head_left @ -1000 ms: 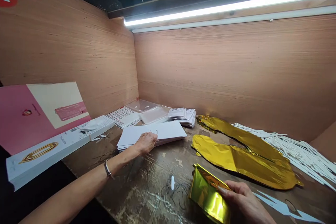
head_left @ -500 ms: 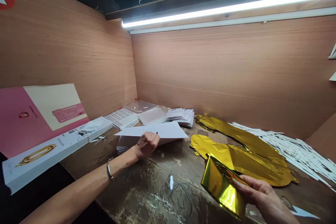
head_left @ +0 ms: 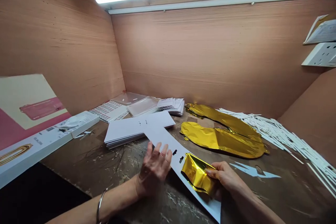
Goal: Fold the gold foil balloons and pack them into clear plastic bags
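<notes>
Two bare hands work low over a scarred wooden worktop [head_left: 75, 155], above a long white card strip [head_left: 160, 138] with two dark punched slots. The strip lies slantwise, its far end on a stack of white cards [head_left: 136, 129] and its near end running toward the lower right.

The right hand [head_left: 224, 178] has its fingers [head_left: 217, 172] closed on a folded piece of gold foil [head_left: 196, 174], which sits on the strip just beside the slots. The left hand [head_left: 153, 168] is open, with its fingers [head_left: 157, 150] spread wide at the strip's left edge. Whether they touch the card is hard to tell.

The foil looks very light, thin and slippery, and likely to crease, so a flat pinch along its folded edge seems safest. The strip looks fairly stiff but thin, and is best steadied along its long edges.

Two larger gold foil balloons [head_left: 223, 136] lie flat to the right, near a heap of white paper sticks [head_left: 278, 129]. Clear plastic sleeves [head_left: 143, 106] lie toward the back corner, and a long white box [head_left: 47, 136] lies at the left.
</notes>
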Demonstrator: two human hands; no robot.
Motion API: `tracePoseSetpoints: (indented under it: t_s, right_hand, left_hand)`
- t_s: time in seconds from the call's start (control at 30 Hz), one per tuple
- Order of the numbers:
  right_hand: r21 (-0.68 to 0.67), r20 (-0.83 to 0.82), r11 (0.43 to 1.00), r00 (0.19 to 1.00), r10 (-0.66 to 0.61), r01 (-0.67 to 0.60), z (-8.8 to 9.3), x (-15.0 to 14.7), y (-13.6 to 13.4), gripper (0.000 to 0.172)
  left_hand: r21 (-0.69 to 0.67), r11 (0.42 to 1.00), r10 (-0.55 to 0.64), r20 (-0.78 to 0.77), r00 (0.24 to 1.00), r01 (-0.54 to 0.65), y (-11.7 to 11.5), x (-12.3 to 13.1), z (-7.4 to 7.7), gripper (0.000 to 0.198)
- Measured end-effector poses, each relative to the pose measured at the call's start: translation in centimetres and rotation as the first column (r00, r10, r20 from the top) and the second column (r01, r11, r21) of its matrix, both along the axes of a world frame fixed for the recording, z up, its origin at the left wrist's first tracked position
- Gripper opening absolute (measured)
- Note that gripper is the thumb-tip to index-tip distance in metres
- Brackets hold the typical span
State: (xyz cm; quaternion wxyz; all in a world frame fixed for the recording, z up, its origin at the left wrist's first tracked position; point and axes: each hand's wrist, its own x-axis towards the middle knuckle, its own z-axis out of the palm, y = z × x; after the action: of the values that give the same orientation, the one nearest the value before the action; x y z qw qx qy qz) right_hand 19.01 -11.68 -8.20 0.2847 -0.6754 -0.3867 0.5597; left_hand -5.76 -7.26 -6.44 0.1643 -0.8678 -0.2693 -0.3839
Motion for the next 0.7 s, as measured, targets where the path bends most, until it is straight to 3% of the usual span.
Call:
tracePoseSetpoints:
  t_s: [0.03,0.07,0.17,0.23,0.27,0.3,0.37,0.43,0.53,0.63,0.7]
  right_hand:
    - [0.007,0.016,1.000,1.000,0.002,-0.002,-0.1,0.0,0.0,0.015]
    - [0.006,0.022,1.000,1.000,0.012,-0.012,-0.1,0.0,0.0,0.015]
    - [0.007,0.026,0.999,0.999,0.034,-0.034,0.3,0.0,0.1,0.015]
    - [0.011,0.052,0.999,0.998,0.034,-0.034,0.5,0.0,0.1,0.014]
    - [0.015,0.068,0.999,0.997,0.032,-0.033,0.6,-0.1,0.1,0.014]
    - [0.018,0.077,0.999,0.996,0.038,-0.039,0.7,-0.1,0.0,0.014]
    - [0.023,0.081,0.999,0.996,0.046,-0.048,1.0,-0.2,-0.1,0.015]
    - [0.030,0.077,0.998,0.996,0.049,-0.051,1.1,-0.3,-0.1,0.016]
    - [0.026,0.094,0.999,0.995,0.037,-0.039,1.1,-0.5,-0.1,0.016]
    - [0.037,0.105,0.999,0.994,0.025,-0.029,0.9,-0.5,0.0,0.016]
    - [0.032,0.115,0.999,0.993,0.028,-0.031,0.8,-0.3,0.1,0.016]
  left_hand:
    - [-0.154,0.988,0.048,0.187,0.981,-0.019,0.2,-0.1,-0.1,0.041]
    - [-0.319,0.947,0.112,0.384,0.916,0.018,0.4,-0.1,-0.1,0.054]
    - [-0.605,0.725,0.323,0.721,0.613,0.330,1.0,0.6,-0.2,0.069]
    - [-0.619,0.570,0.427,0.785,0.449,0.541,1.3,1.5,0.0,0.060]
    - [-0.590,0.520,0.467,0.802,0.372,0.618,1.5,2.0,0.3,0.058]
    - [-0.540,0.490,0.499,0.818,0.287,0.684,1.7,2.4,0.6,0.057]
    - [-0.445,0.532,0.473,0.862,0.182,0.720,1.9,3.2,1.5,0.064]
    - [-0.394,0.604,0.378,0.907,0.186,0.692,2.2,3.6,2.1,0.072]
    - [-0.395,0.622,0.341,0.914,0.220,0.676,2.5,3.9,2.0,0.080]
    - [-0.493,0.533,0.413,0.861,0.297,0.687,2.4,4.1,0.7,0.061]
    - [-0.621,0.463,0.408,0.783,0.470,0.632,2.1,4.2,-0.1,0.046]
